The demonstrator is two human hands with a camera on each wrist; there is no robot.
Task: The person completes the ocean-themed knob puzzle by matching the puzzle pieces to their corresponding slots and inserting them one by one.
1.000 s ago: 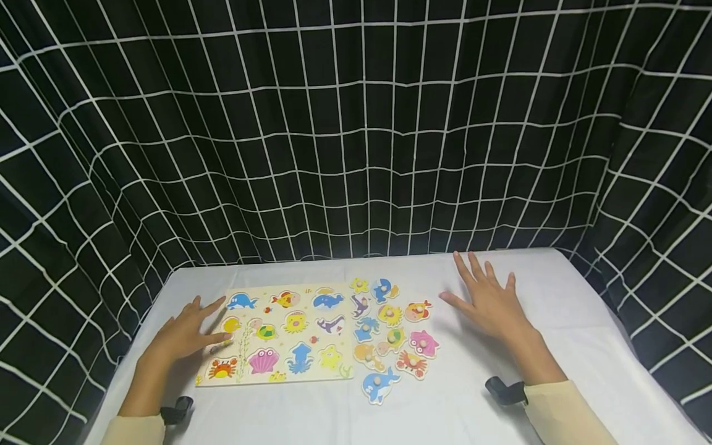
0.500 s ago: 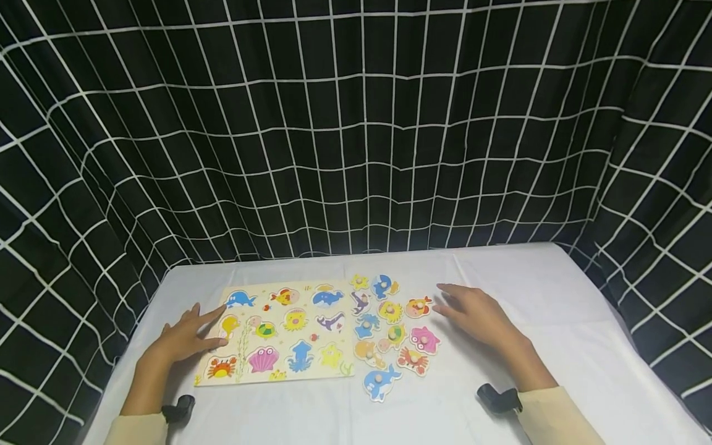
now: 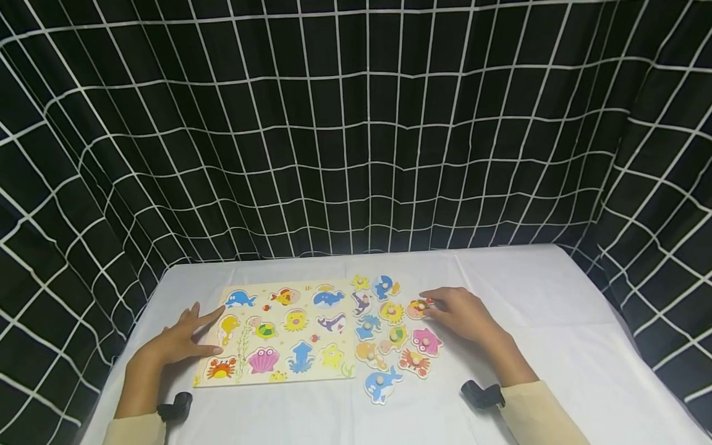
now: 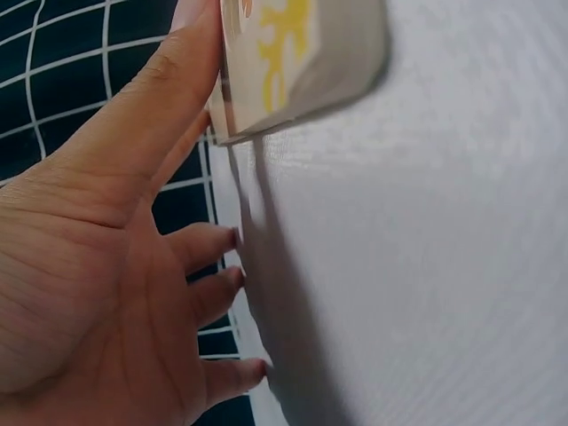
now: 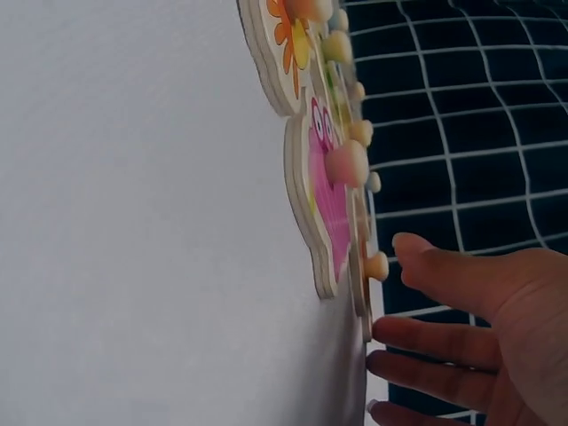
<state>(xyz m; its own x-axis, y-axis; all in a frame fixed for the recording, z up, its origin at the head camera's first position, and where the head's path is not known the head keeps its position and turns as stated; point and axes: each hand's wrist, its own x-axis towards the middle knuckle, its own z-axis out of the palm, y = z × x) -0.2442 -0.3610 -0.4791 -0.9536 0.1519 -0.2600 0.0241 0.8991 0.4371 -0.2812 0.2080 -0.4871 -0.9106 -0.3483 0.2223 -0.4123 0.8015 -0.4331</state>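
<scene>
A wooden puzzle board [image 3: 278, 378] printed with sea animals lies on the left of the table. My left hand [image 3: 178, 340] rests at its left edge, fingers spread, thumb and forefinger lying on the board; the left wrist view shows the thumb [image 4: 133, 115] along its side. Right of the board lie several loose knobbed pieces. My right hand [image 3: 458, 312] is over the red and yellow fish piece [image 3: 414, 310], thumb and forefinger on either side of it. In the right wrist view the thumb [image 5: 444, 275] is just short of the fish's knob [image 5: 377, 266], other fingers extended.
Near the fish lie a pink shell piece [image 3: 426, 341], a crab piece [image 3: 414, 363], a yellow octopus piece [image 3: 392, 313] and a blue whale piece [image 3: 381, 386]. A white cloth [image 3: 278, 414] covers the table. A black curtain with white grid lines [image 3: 367, 154] hangs behind.
My right hand has come down and left from the table's right side to the fish piece, its spread fingers drawing together. The left hand has shifted slightly, its thumb sliding down the board's edge.
</scene>
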